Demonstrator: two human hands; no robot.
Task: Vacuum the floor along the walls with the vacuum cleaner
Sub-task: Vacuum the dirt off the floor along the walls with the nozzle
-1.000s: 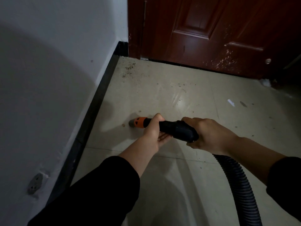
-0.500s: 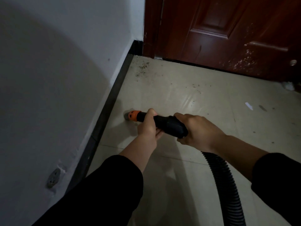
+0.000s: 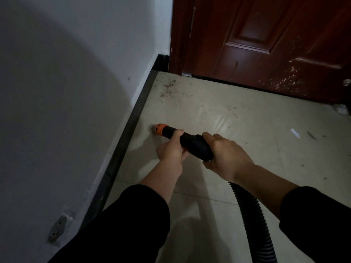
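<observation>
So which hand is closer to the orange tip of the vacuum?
The left hand. It grips the black tube just behind the orange tip. The right hand holds the thicker end farther back, where the ribbed hose joins.

Orange nozzle (image 3: 159, 129) seemingly nearer the baseboard (image 3: 131, 126).

A white wall (image 3: 66, 92) with black baseboard (image 3: 131, 118) meets a dim, debris-speckled tile floor (image 3: 237, 114) and dark red door (image 3: 266, 40).
</observation>
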